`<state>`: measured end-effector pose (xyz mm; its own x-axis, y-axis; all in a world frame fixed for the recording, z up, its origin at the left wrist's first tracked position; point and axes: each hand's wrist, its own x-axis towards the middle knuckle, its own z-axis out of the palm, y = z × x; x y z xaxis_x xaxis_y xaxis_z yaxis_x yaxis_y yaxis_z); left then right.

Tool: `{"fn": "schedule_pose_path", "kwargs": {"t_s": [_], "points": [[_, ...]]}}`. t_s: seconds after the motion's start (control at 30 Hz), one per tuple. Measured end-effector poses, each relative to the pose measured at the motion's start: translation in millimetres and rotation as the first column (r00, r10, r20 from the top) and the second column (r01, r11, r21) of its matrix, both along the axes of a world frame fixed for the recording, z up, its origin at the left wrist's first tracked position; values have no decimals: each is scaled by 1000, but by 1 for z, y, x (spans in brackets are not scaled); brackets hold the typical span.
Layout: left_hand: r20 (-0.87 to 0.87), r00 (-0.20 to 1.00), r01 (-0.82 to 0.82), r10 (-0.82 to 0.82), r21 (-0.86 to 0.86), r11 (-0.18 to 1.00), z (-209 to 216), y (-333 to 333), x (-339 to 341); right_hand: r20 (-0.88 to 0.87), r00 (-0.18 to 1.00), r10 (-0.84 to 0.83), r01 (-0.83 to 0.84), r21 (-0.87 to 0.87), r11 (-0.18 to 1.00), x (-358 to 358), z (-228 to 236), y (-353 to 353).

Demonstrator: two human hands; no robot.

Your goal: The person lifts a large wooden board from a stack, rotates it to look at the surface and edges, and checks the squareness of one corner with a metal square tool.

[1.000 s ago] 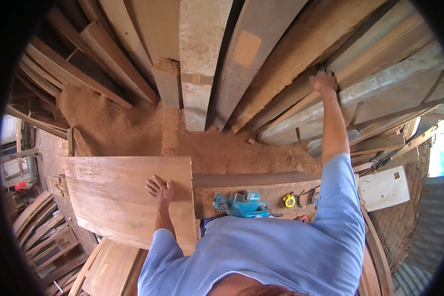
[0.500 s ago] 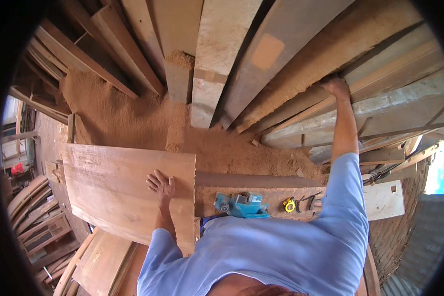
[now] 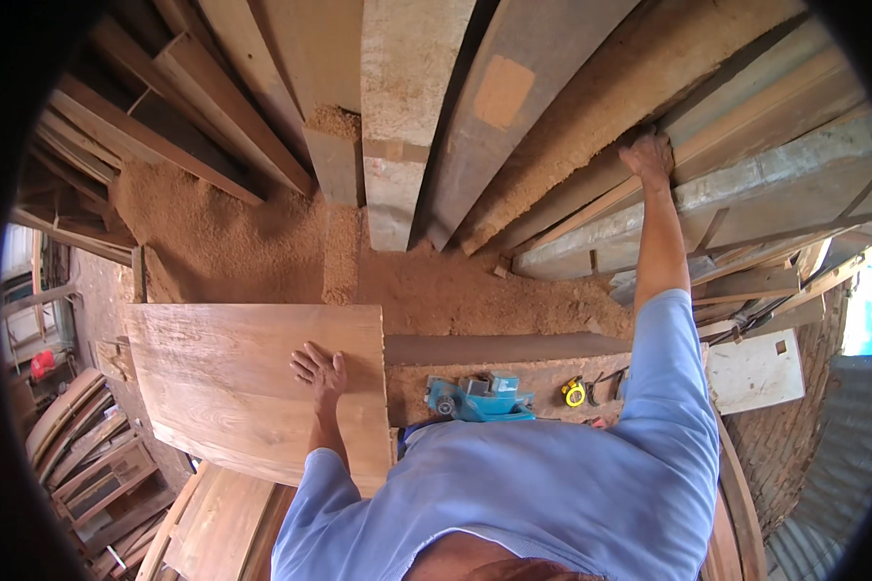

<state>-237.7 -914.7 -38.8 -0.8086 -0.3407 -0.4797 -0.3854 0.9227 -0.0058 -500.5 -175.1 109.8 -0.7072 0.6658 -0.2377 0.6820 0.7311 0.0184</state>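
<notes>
A: Where are the hands?

B: The left hand (image 3: 318, 371) lies flat, fingers spread, on the wide pale-brown wooden panel (image 3: 252, 387) that rests on the sawdust-covered workbench (image 3: 499, 373); it grips nothing, only presses down. The right hand (image 3: 649, 155) reaches far up to the grey weathered plank (image 3: 746, 189) leaning in the stack of long timber boards (image 3: 407, 116). Its fingers look curled over the plank's edge, but how firmly they close I cannot tell.

A: How would you handle that well?

B: My judgement: keep the palm's weight on the panel so it cannot slide, and take the plank with a full grip before shifting it, since neighbouring boards lean close against it.

A: Any containers?

B: None that I can make out. Loose on the bench, near the person's blue shirt, sit a blue electric hand planer (image 3: 480, 399) and a small yellow tape measure (image 3: 575, 392). A heap of reddish sawdust (image 3: 233, 242) lies behind the panel.
</notes>
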Motion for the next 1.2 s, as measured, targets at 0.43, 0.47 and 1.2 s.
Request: {"fn": "schedule_pose_path", "kwargs": {"t_s": [0.43, 0.47, 1.2], "points": [[-23, 1000, -3, 4, 21, 1000, 7, 5, -2, 305, 930, 207, -271, 188, 944, -6, -22, 10], [12, 1000, -14, 14, -1, 1000, 7, 5, -2, 350, 919, 180, -256, 183, 949, -9, -21, 15], [-9, 1000, 25, -25, -44, 999, -2, -1, 3, 41, 983, 177, -182, 153, 971, 7, -20, -11]]}}
